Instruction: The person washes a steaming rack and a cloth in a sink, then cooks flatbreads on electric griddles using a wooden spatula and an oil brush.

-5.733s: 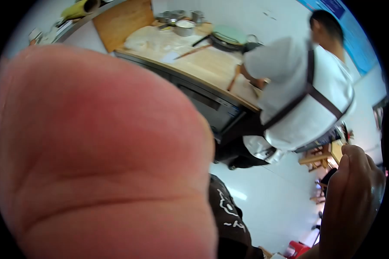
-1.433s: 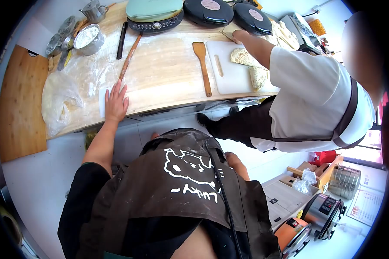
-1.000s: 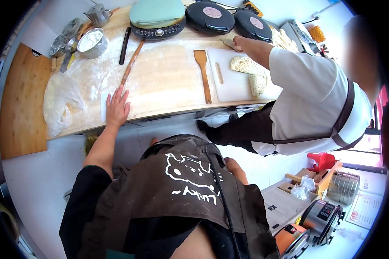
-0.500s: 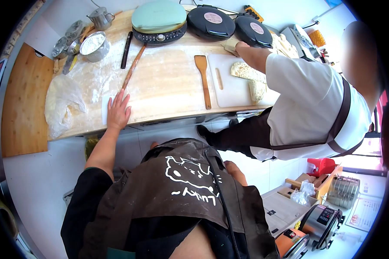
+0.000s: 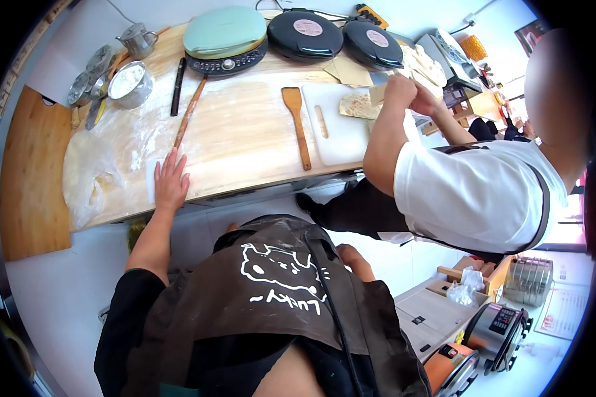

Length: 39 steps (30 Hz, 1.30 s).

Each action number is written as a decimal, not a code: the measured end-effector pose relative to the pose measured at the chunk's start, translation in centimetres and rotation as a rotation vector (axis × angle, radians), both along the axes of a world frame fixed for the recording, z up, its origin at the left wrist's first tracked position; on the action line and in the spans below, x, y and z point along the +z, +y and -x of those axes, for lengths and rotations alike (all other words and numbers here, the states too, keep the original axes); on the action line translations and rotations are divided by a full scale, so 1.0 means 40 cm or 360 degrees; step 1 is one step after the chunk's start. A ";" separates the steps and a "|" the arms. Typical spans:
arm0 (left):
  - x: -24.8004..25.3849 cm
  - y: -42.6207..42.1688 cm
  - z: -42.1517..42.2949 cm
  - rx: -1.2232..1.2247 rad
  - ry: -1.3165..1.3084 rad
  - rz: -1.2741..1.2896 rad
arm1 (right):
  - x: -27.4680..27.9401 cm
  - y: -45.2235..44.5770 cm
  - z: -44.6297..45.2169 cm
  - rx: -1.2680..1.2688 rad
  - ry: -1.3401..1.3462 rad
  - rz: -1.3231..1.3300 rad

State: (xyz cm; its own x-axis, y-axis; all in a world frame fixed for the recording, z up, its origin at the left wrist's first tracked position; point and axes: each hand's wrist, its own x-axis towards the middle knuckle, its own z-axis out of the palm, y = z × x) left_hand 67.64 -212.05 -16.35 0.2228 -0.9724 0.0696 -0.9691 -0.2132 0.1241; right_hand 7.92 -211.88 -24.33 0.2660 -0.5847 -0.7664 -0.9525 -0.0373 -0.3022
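My left hand (image 5: pixel 171 183) lies flat on the floured table edge, fingers stretched out. Its fingertips are at the near end of a thin brown rolling pin (image 5: pixel 190 112); whether they touch it I cannot tell. A flat white piece (image 5: pixel 151 180) is beside the hand, partly covered by it. Past the rolling pin is a shorter dark stick (image 5: pixel 178 87). A clear plastic bag over pale dough (image 5: pixel 89 175) rests to the left. Of my right hand (image 5: pixel 355 261), only a bit of skin shows beside my dark apron (image 5: pixel 281 278); its fingers are hidden.
A co-worker (image 5: pixel 470 192) at the right holds a paper piece (image 5: pixel 379 94) over flatbread (image 5: pixel 357 106) on a white cutting board (image 5: pixel 334 149). A wooden spatula (image 5: pixel 297 129), a flour bowl (image 5: pixel 130 86), a mint griddle (image 5: pixel 223 33) and two black griddles (image 5: pixel 304 36) stand on the table.
The co-worker's hand has come back from the paper by the griddles, and both their hands now meet over the cutting board with a piece. My left hand stays flat; the view has shifted slightly.
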 end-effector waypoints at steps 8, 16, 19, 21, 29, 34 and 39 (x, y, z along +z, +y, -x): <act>-0.021 0.000 -0.006 -0.0042 -0.0154 0.0049 | -0.007 -0.003 0.011 0.0123 -0.0039 0.0024; -0.025 0.011 -0.013 -0.0097 -0.0123 0.0133 | -0.035 -0.014 0.020 0.0295 -0.0009 0.0080; -0.017 0.007 -0.012 -0.0079 -0.0119 0.0088 | -0.073 -0.008 0.045 0.0094 -0.0193 0.0008; -0.019 0.005 -0.011 -0.0045 -0.0097 0.0030 | -0.074 -0.001 0.051 -0.0157 -0.0380 -0.0121; -0.025 -0.001 -0.014 -0.0058 -0.0058 0.0090 | -0.119 0.004 0.040 -0.0010 -0.0253 -0.0061; -0.069 -0.002 -0.041 -0.0112 -0.0057 0.0177 | -0.128 0.013 0.044 -0.0095 -0.0332 -0.0019; -0.025 0.014 -0.024 -0.0125 -0.0004 0.0174 | -0.082 0.034 -0.028 -0.0494 -0.0156 -0.0177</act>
